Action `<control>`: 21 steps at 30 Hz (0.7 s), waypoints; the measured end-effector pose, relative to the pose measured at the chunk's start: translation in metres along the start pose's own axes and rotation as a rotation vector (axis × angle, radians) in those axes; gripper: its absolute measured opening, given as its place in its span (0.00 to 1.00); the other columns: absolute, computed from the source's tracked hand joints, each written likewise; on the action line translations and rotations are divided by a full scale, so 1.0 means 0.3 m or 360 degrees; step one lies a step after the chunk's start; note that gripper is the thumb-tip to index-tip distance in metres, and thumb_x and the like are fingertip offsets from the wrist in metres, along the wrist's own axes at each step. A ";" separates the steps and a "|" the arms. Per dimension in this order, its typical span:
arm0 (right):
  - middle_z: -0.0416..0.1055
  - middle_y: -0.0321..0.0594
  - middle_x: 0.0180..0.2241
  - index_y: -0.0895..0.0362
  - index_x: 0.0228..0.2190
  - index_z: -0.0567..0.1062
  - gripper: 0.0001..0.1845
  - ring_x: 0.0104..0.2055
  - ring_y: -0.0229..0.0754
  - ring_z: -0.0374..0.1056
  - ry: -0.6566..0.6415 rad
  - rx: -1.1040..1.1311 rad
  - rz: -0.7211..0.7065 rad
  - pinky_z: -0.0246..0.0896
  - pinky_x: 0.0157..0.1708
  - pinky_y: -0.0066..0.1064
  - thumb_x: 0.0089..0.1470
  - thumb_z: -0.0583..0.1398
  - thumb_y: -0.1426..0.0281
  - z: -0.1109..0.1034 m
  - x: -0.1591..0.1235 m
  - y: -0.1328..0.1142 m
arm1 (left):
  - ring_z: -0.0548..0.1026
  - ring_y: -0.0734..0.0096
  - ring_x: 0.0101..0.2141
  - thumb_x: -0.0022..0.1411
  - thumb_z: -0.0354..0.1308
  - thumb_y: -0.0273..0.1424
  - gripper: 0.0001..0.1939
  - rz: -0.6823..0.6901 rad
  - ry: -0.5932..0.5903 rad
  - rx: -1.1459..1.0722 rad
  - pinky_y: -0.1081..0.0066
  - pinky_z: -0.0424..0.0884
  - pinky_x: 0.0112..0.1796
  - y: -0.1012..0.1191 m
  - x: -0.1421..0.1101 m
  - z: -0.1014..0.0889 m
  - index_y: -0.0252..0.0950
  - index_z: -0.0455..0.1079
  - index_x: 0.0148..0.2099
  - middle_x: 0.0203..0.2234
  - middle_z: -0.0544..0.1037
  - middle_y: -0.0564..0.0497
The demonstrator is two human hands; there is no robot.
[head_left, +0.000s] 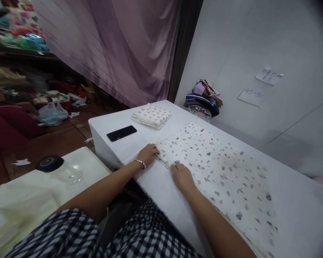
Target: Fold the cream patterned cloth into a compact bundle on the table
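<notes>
A white printed cloth [218,172] with small grey and brown figures lies spread over the white table. My left hand [148,154], with a bracelet at the wrist, pinches the cloth's near left corner. Further along the same short edge, my right hand [182,175] grips the other corner. Between the two hands the edge shows as a narrow layered fold. Both hands rest low at the table's near side, and their fingertips are partly hidden. Beyond my left hand sits a folded printed cloth [151,116], and a black phone [122,133] lies beside it.
The white table [99,125] runs along a pale wall with paper notes [253,96]. A stack of folded fabrics [203,98] stands behind it. At left, a second white table [94,159] bears a clear jar [70,173] with a black lid. A purple curtain [123,43] hangs behind.
</notes>
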State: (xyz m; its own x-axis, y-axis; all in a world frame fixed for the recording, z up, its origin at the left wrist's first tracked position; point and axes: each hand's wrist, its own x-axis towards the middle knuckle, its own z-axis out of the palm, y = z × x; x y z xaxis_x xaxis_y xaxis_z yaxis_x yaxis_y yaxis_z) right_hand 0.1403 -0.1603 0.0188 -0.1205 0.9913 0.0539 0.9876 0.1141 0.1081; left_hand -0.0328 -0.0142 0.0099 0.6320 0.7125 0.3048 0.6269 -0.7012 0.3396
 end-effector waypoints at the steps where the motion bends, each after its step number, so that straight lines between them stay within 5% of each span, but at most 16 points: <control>1: 0.67 0.44 0.40 0.55 0.40 0.70 0.13 0.39 0.44 0.62 -0.0012 0.0010 0.0013 0.53 0.33 0.31 0.58 0.49 0.75 -0.003 0.000 0.000 | 0.69 0.67 0.39 0.51 0.52 0.19 0.13 -0.0070 -0.0006 -0.0079 0.67 0.67 0.42 -0.005 0.003 -0.001 0.39 0.75 0.32 0.35 0.74 0.50; 6: 0.67 0.42 0.39 0.55 0.39 0.70 0.11 0.39 0.42 0.62 -0.0034 0.0156 0.0045 0.52 0.33 0.30 0.56 0.51 0.74 -0.030 -0.004 0.004 | 0.71 0.71 0.35 0.51 0.53 0.21 0.11 -0.0358 0.0028 -0.0305 0.70 0.68 0.40 -0.032 0.015 -0.027 0.36 0.75 0.34 0.33 0.75 0.51; 11: 0.67 0.41 0.39 0.55 0.37 0.70 0.09 0.40 0.40 0.62 0.0013 0.0221 0.0062 0.53 0.33 0.28 0.59 0.50 0.70 -0.036 -0.002 0.004 | 0.71 0.68 0.38 0.55 0.56 0.30 0.07 -0.0224 -0.0040 -0.0200 0.69 0.67 0.39 -0.039 0.006 -0.047 0.38 0.75 0.34 0.35 0.75 0.51; 21: 0.67 0.42 0.38 0.56 0.36 0.71 0.10 0.37 0.40 0.63 -0.0085 0.0161 0.0113 0.51 0.31 0.28 0.59 0.49 0.73 -0.046 0.016 -0.007 | 0.70 0.61 0.41 0.54 0.58 0.43 0.15 -0.0563 -0.0227 0.0157 0.69 0.66 0.35 0.055 0.034 -0.058 0.35 0.71 0.34 0.37 0.72 0.46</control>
State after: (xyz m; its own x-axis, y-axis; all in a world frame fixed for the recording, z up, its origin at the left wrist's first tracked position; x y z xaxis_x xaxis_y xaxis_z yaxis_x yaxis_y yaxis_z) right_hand 0.1362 -0.1567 0.0325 -0.0468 0.9989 0.0048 0.9989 0.0468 0.0051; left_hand -0.0238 -0.0181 0.0342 0.4219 0.9050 0.0551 0.8537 -0.4170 0.3119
